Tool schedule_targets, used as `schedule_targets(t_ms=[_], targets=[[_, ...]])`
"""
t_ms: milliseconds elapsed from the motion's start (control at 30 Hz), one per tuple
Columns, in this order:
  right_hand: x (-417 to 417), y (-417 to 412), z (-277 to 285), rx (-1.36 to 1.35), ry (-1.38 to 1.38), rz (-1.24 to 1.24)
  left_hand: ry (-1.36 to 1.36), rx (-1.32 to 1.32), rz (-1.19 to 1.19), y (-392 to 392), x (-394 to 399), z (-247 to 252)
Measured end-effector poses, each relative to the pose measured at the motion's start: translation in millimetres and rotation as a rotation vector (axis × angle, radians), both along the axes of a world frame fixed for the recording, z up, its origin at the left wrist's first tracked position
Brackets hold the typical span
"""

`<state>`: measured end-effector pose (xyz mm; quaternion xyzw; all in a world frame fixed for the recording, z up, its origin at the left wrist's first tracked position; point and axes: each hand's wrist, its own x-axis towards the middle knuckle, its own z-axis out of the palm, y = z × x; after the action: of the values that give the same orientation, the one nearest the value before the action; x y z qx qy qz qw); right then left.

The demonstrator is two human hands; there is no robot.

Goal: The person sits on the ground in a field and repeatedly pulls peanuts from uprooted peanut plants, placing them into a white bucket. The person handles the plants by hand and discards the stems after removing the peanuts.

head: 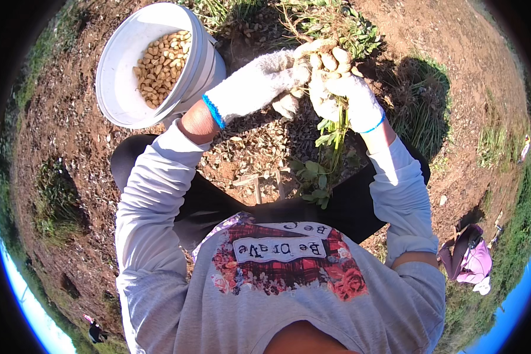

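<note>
Both my hands wear white knitted gloves with blue cuffs and soiled fingertips. My right hand (352,99) is closed around a peanut plant (336,137), whose green stems and leaves hang toward my lap. A cluster of peanut pods (329,62) shows above that hand's fingers. My left hand (263,79) meets it from the left, its thumb and forefinger pinching at the pods; its lower fingers curl below, partly shaded. Left of this hand, a white plastic bucket (203,75) leans with its mouth toward me, holding many loose peanuts (163,66).
Pulled peanut plants (358,35) lie beyond my hands, with another heap (420,101) to the right. Dry leaf litter (248,150) covers soil between my knees. A pink and dark bag (469,259) sits at right. Another person (96,332) is far off at lower left.
</note>
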<state>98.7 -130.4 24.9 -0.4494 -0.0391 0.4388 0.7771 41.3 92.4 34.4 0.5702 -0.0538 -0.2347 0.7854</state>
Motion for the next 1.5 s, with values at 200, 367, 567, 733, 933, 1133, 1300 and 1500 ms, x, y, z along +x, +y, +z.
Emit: schedule_targets(t_ms=[200,367,567,733,933,1133,1300,1500], targets=[[-7,11,16,-0.047,-0.04,-0.016,-0.086,0.392,-0.092,4,-6,20],[-4,1,-2,-0.143,-0.069,0.023,-0.362,0.518,-0.12,5,-9,7],[-14,16,16,0.013,-0.063,0.271,-0.86,0.893,-0.252,18,-16,-6],[-23,-2,-17,0.34,1.432,0.293,-0.581,0.546,-0.497,35,-34,33],[-34,10,-5,0.255,1.251,0.452,-0.561,0.52,-0.562,52,-48,37],[-27,-46,-4,-0.136,-0.192,0.416,-0.848,1.048,-0.313,93,-60,10],[-8,-23,26,-0.275,-0.059,0.089,-0.314,1.186,0.2,135,-41,38],[4,14,11,-0.314,-0.07,-0.066,-0.912,1.571,0.533,128,-13,11]])
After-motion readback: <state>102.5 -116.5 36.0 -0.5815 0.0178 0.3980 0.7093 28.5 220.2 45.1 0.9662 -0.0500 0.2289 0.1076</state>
